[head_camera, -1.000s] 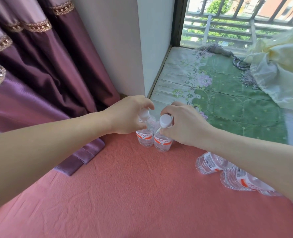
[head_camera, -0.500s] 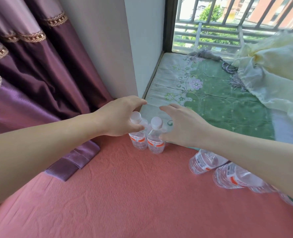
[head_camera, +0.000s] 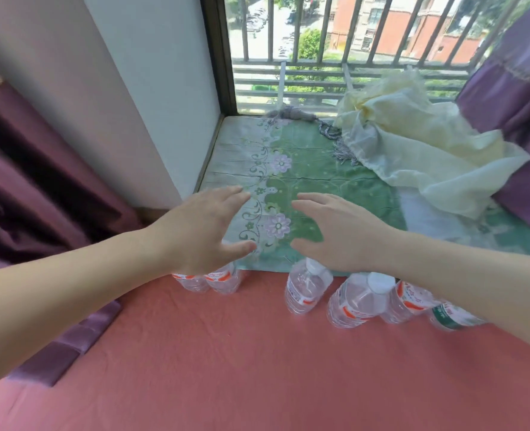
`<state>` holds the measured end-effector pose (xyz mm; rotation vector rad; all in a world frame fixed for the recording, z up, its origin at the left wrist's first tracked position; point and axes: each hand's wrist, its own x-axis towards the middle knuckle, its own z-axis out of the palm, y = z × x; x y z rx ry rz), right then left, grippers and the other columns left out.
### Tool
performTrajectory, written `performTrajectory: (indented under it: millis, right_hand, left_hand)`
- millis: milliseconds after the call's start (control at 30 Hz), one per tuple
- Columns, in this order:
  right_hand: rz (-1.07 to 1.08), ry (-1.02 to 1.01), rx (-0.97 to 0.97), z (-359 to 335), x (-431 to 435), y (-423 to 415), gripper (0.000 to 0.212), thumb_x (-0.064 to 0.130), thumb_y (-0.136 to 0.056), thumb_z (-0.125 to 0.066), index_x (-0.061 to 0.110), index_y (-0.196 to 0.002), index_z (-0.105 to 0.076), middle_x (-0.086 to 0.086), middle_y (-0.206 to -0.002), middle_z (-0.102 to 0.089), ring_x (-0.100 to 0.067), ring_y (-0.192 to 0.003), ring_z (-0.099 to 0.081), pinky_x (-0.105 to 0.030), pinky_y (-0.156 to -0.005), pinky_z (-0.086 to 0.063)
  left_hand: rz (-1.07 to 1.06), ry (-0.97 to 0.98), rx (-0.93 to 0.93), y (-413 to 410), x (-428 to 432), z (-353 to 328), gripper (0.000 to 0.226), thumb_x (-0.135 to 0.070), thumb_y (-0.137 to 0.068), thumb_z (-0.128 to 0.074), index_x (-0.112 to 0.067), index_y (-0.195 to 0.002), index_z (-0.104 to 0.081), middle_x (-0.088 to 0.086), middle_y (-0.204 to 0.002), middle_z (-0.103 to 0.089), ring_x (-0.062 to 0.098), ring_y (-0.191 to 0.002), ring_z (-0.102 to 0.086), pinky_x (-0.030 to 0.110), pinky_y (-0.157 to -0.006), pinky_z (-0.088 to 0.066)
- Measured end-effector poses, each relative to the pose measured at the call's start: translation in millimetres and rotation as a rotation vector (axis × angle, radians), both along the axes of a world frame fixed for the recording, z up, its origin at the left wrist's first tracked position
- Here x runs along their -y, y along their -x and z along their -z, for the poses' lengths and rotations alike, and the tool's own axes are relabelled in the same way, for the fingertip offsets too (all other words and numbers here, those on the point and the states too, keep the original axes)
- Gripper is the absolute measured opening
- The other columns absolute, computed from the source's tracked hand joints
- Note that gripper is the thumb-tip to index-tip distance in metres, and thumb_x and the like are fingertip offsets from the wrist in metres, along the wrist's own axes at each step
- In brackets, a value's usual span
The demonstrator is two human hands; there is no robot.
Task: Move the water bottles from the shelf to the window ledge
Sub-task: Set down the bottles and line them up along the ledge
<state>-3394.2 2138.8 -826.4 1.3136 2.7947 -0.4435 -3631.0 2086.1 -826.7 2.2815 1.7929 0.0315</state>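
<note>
Both hands have let go of the two upright bottles [head_camera: 207, 279] and lifted clear. Left hand [head_camera: 201, 231] spreads empty above that pair, parked at the pink cloth's [head_camera: 257, 368] far edge; right hand [head_camera: 341, 234] hovers empty too. Further right, four bottles [head_camera: 360, 301] lie tipped together. Orange labels, print unreadable.
</note>
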Motion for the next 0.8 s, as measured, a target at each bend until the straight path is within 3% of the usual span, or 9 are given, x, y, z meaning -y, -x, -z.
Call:
performTrajectory:
  millis: [233, 367, 533, 633, 800]
  right_hand:
    - [0.086, 0.04, 0.038, 4.0, 12.5, -68.3, 0.077, 0.056, -0.089, -0.059, 0.022, -0.153, -0.032, 0.008, -0.161, -0.026, -0.012, -0.146, -0.026, -0.023, -0.113, -0.023]
    - [0.118, 0.059, 0.054, 9.8, 24.5, -95.7, 0.073, 0.052, -0.089, -0.059, 0.022, -0.151, -0.036, 0.009, -0.157, -0.032, -0.012, -0.142, -0.032, -0.024, -0.109, -0.028]
    - [0.144, 0.105, 0.041, 13.5, 34.4, -114.7, 0.058, 0.051, -0.085, -0.061, 0.026, -0.136, -0.052, 0.01, -0.136, -0.051, -0.012, -0.121, -0.05, -0.032, -0.097, -0.044]
    - [0.136, 0.116, -0.002, 15.6, 36.4, -118.2, 0.037, 0.043, -0.086, -0.063, 0.027, -0.119, -0.062, 0.009, -0.12, -0.058, -0.011, -0.104, -0.055, -0.03, -0.088, -0.046]
    - [0.119, 0.131, -0.018, 22.0, 36.1, -116.9, 0.024, 0.036, -0.084, -0.063, 0.023, -0.104, -0.066, 0.007, -0.1, -0.061, -0.011, -0.086, -0.056, -0.032, -0.08, -0.046]
  left_hand:
    - [0.146, 0.027, 0.011, -57.6, -10.3, 10.5, 0.085, -0.065, -0.089, -0.05, -0.025, -0.157, -0.018, -0.007, -0.164, -0.018, 0.013, -0.149, -0.017, 0.025, -0.119, -0.011]
    - [0.216, 0.038, 0.013, -85.1, -16.5, 12.7, 0.082, -0.062, -0.09, -0.053, -0.024, -0.156, -0.023, -0.008, -0.158, -0.028, 0.014, -0.142, -0.03, 0.023, -0.112, -0.02]
    - [0.274, 0.094, -0.024, -106.1, -23.1, 18.3, 0.071, -0.062, -0.086, -0.059, -0.033, -0.147, -0.037, -0.014, -0.142, -0.045, 0.014, -0.127, -0.046, 0.025, -0.099, -0.031]
    - [0.279, 0.111, 0.008, -110.5, -26.3, 23.0, 0.053, -0.056, -0.085, -0.065, -0.035, -0.132, -0.055, -0.016, -0.121, -0.055, 0.01, -0.112, -0.055, 0.02, -0.086, -0.028]
    - [0.282, 0.111, 0.099, -110.1, -30.4, 28.2, 0.042, -0.047, -0.081, -0.075, -0.029, -0.117, -0.067, -0.018, -0.099, -0.056, 0.002, -0.086, -0.044, 0.007, -0.072, -0.029]
